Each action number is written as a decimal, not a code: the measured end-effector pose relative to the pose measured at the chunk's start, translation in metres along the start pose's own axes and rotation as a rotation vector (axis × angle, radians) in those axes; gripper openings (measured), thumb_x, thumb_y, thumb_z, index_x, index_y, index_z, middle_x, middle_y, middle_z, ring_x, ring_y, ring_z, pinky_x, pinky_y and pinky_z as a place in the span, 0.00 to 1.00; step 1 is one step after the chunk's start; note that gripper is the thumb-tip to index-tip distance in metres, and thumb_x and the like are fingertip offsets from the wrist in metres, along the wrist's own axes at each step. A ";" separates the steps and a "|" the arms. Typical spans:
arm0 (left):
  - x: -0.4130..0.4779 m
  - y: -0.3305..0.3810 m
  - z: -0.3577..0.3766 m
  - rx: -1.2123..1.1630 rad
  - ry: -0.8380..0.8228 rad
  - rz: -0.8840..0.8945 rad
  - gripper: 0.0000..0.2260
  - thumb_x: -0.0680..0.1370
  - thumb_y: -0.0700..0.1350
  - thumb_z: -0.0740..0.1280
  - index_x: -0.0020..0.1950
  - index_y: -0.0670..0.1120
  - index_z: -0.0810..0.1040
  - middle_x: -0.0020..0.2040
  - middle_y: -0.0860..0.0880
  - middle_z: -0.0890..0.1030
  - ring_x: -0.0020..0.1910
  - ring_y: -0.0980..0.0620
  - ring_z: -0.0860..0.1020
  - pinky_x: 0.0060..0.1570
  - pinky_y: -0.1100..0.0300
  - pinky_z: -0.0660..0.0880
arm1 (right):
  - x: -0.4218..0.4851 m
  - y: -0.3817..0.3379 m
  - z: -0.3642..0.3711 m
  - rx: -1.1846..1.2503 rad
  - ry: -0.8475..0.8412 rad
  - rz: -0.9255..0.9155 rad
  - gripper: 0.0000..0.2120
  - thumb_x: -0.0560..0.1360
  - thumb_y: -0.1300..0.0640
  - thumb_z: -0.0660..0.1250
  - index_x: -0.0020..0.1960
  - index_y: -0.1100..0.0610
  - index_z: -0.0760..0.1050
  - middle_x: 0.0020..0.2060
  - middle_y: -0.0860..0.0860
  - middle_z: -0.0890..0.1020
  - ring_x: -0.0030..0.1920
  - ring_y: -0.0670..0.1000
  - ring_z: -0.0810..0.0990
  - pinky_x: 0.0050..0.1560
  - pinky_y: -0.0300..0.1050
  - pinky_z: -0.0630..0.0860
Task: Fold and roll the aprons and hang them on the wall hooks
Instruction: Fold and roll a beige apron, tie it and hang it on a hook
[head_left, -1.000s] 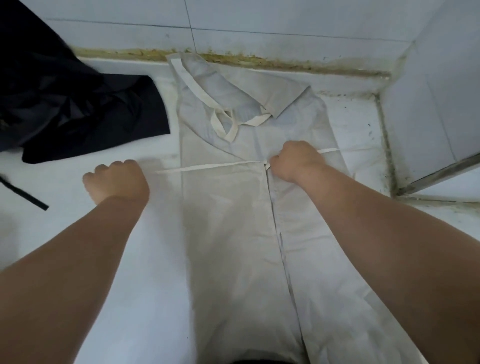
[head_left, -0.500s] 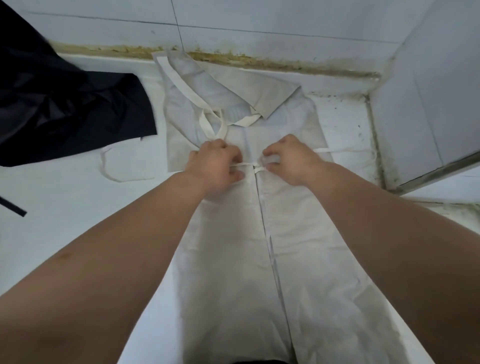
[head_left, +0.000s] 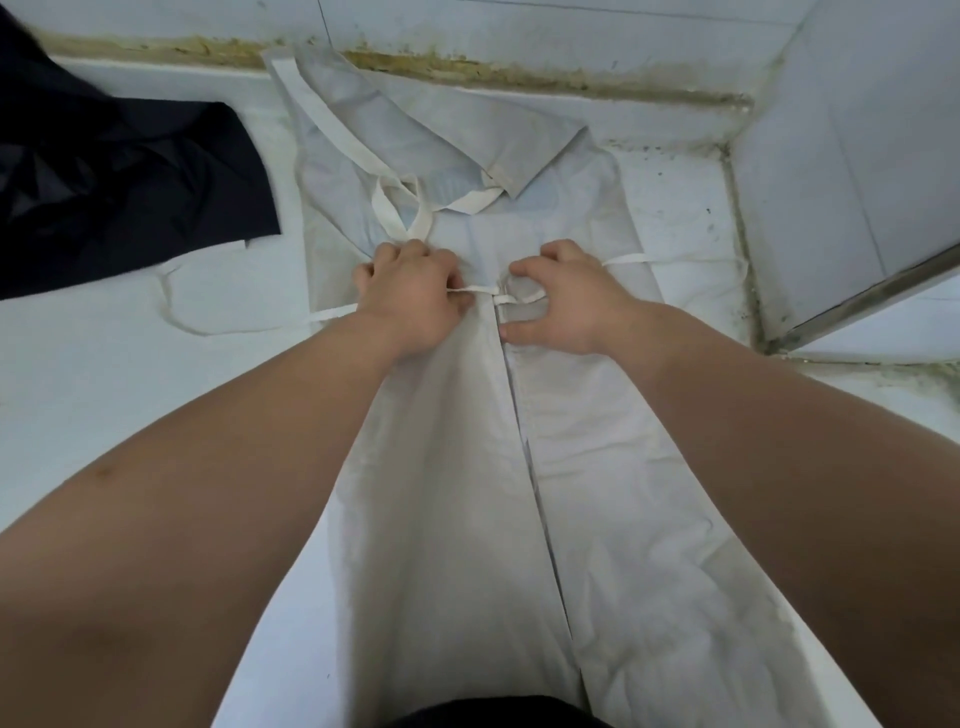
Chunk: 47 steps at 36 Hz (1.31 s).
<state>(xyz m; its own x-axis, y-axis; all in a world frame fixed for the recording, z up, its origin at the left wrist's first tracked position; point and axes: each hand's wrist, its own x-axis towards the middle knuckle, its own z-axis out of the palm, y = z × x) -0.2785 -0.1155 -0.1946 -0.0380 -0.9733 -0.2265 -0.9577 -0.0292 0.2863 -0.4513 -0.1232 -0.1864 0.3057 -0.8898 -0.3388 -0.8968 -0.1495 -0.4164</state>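
A beige apron (head_left: 447, 493) lies flat on the white counter (head_left: 119, 395), both long sides folded in so their edges meet along the middle. Its cream neck strap (head_left: 410, 213) lies looped on the bib at the far end. My left hand (head_left: 410, 296) is closed on the left waist tie (head_left: 467, 292) at the centre seam. My right hand (head_left: 571, 301) pinches the right waist tie (head_left: 524, 299), which curls into a small loop under the fingers. More of the left tie trails off the apron's left side, and a short piece of the right tie shows past my right hand.
A dark navy apron (head_left: 119, 192) lies bunched at the far left of the counter. Tiled walls (head_left: 519, 26) with stained grout close the back and right. A metal rail (head_left: 872, 291) runs along the right edge.
My left hand came in from the bare counter to the apron's centre and closed on the left tie. The right hand stayed at the seam; a loop has formed in the right tie.
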 end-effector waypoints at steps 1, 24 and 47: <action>0.000 0.000 0.000 0.006 -0.002 0.000 0.08 0.79 0.54 0.62 0.54 0.52 0.75 0.60 0.47 0.72 0.65 0.43 0.64 0.62 0.50 0.59 | -0.001 0.000 0.000 0.005 0.004 0.001 0.38 0.68 0.43 0.73 0.73 0.50 0.63 0.72 0.53 0.60 0.72 0.54 0.61 0.71 0.49 0.61; -0.001 0.016 0.001 0.231 0.270 0.072 0.13 0.79 0.44 0.62 0.62 0.43 0.70 0.62 0.38 0.68 0.61 0.39 0.67 0.53 0.47 0.65 | -0.028 -0.017 0.015 -0.091 0.093 -0.003 0.18 0.75 0.50 0.65 0.60 0.59 0.74 0.62 0.57 0.70 0.60 0.56 0.72 0.60 0.45 0.68; -0.069 0.017 0.036 0.320 -0.185 0.059 0.29 0.79 0.65 0.39 0.77 0.57 0.35 0.78 0.54 0.35 0.77 0.46 0.36 0.71 0.35 0.41 | -0.073 -0.025 0.018 -0.221 -0.173 -0.028 0.11 0.80 0.53 0.56 0.47 0.57 0.75 0.56 0.58 0.78 0.58 0.58 0.75 0.48 0.42 0.65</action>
<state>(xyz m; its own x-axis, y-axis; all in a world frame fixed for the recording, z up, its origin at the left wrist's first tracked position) -0.3021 -0.0407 -0.2079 -0.1191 -0.9128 -0.3907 -0.9918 0.1274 0.0047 -0.4456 -0.0472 -0.1668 0.3639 -0.8004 -0.4764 -0.9296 -0.2797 -0.2401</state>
